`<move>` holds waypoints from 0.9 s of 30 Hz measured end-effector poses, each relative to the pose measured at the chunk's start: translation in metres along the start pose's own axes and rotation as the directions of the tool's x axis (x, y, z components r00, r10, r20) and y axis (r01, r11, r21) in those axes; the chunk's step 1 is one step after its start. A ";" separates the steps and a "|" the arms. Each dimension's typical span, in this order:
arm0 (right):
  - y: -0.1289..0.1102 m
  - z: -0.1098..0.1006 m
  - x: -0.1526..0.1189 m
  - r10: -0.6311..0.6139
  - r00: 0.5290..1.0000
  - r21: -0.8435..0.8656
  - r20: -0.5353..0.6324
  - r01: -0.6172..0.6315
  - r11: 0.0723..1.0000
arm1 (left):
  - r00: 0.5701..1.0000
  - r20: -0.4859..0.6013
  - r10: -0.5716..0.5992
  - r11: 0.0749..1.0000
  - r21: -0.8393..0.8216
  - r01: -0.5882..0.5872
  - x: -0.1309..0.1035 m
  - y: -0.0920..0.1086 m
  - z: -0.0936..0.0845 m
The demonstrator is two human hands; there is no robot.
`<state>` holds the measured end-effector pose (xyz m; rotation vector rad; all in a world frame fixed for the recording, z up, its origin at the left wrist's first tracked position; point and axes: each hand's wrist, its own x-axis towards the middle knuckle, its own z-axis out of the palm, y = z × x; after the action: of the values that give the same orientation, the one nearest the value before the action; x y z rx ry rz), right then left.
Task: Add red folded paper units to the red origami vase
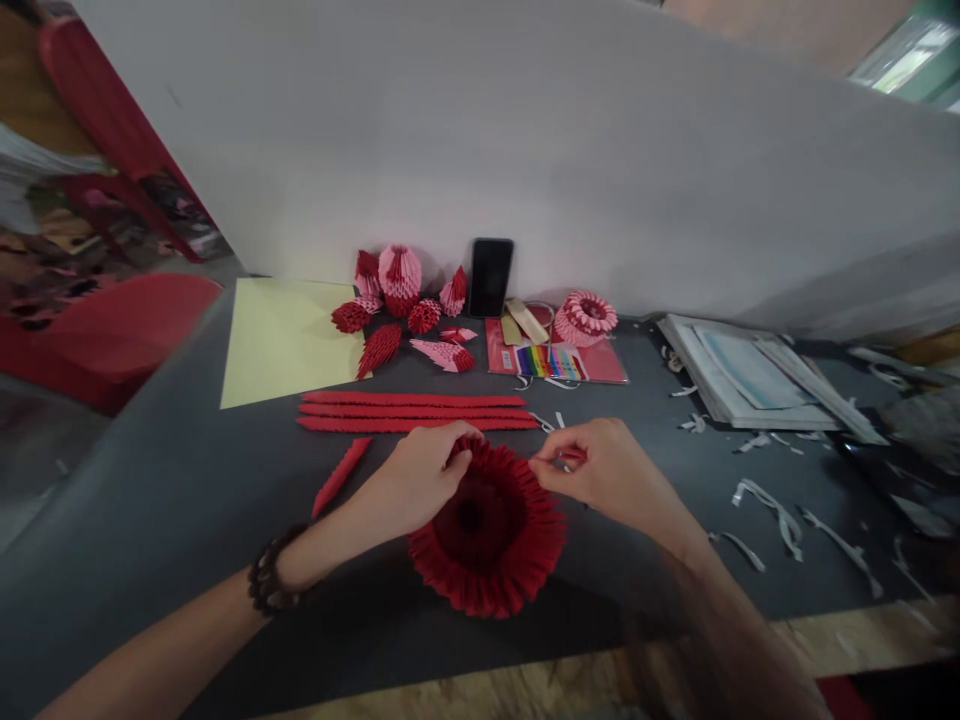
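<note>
With left hand (431, 468), pinches the far rim of the deep-red, pleated paper bowl (517, 565) at eleven o'clock, likely for steadiness. With right hand (600, 465), presses thumb and forefinger together at one o'clock; cannot tell on what. Has long red folded-paper strips (412, 411) at twelve o'clock on the dark-grey bench (187, 500), probably for easy reach.

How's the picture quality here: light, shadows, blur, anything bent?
Head view: dim, flat light, with one bright patch at upper right; head view: a soft dark shadow on the table beside the red pleated bowl; head view: the red chair and right forearm look blurry; head view: the wall leans, probably lens distortion.
</note>
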<state>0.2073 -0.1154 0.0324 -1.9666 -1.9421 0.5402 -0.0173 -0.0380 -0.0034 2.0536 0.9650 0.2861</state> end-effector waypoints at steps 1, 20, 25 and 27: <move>-0.001 0.001 0.001 0.015 1.000 -0.005 0.002 -0.015 1.000 | 1.000 0.002 0.001 1.000 -0.003 -0.001 0.000 0.000 0.000; 0.012 0.021 0.007 -0.078 0.994 0.536 -0.076 0.106 0.837 | 0.998 0.054 0.044 0.993 -0.112 -0.038 -0.001 0.007 -0.002; 0.004 0.027 0.011 -0.145 0.985 0.563 -0.094 0.173 0.808 | 1.000 0.026 -0.010 0.991 -0.132 0.013 0.000 0.006 -0.001; 0.007 0.026 0.014 -0.198 0.967 0.498 -0.164 0.254 0.829 | 0.999 0.004 -0.034 0.989 -0.143 0.034 -0.001 0.006 0.000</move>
<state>0.2011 -0.1028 0.0061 -1.3787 -1.7027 0.7784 -0.0151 -0.0406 0.0010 1.9054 0.9497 0.3262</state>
